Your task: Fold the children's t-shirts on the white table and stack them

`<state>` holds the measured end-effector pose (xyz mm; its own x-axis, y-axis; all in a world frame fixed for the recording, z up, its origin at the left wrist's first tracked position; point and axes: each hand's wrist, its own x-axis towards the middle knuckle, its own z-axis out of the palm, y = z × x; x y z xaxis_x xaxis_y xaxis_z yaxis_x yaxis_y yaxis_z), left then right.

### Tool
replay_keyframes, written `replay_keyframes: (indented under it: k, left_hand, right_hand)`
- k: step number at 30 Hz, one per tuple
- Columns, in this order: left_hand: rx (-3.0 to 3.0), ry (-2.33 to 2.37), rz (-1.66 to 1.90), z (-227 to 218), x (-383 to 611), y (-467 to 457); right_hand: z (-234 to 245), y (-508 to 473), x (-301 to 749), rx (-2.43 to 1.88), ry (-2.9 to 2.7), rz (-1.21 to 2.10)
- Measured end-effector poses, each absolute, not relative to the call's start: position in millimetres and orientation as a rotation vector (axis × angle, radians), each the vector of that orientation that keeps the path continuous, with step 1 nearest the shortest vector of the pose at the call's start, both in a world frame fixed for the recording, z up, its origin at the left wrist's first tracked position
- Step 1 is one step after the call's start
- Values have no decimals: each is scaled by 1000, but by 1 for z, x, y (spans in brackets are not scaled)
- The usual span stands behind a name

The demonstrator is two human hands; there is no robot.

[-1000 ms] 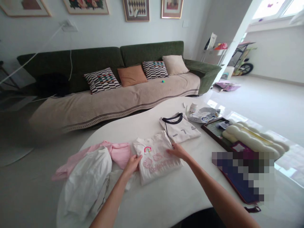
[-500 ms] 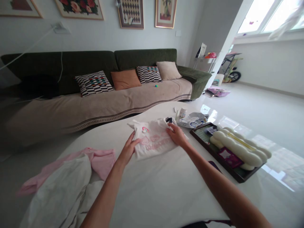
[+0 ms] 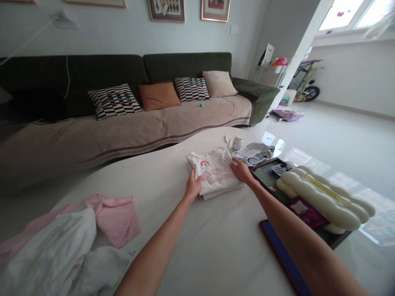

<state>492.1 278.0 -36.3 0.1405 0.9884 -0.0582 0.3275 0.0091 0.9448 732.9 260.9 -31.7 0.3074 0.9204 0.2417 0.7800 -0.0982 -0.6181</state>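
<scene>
A folded white shirt [image 3: 215, 168] with a small rainbow patch and pink print lies on the table, on what looks like other folded white cloth. On its left edge is my left hand [image 3: 193, 186], thumb on top and fingers at the side. My right hand [image 3: 242, 170] grips the right edge in the same way. Further left, a pink garment [image 3: 119, 218] and a rumpled white garment [image 3: 61, 246] lie loosely heaped.
The white table [image 3: 173, 238] also carries a silvery plastic package [image 3: 254, 153], a small white bottle [image 3: 237, 143], a dark tray [image 3: 262, 174] with a cream puffy case [image 3: 324, 197], and a blue tablet-like slab [image 3: 282, 255]. A green sofa [image 3: 98, 74] stands behind.
The white shirt has moved right and come down onto the folded cloth, both hands still at its edges. My view has tilted down, and more of the blue slab shows.
</scene>
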Motion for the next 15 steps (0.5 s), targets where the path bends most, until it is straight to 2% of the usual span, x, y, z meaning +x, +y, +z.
replay_keyframes:
  k: [5,9,12,15]
  left_hand:
    - [1646,1458,940,-30,492,261]
    - [1708,1634,716,-26,487,250]
    - [2063,1708,787,-12,488,253]
    - [2465,1473,764,1,499,267]
  right_hand:
    - [-25,261,729,-1993,-1589,141]
    - [-20,248,721,-2158,-1648,18]
    - [-13,249,707,-2070,-1745,-153]
    - [-11,262,691,-1921,-1969,-188]
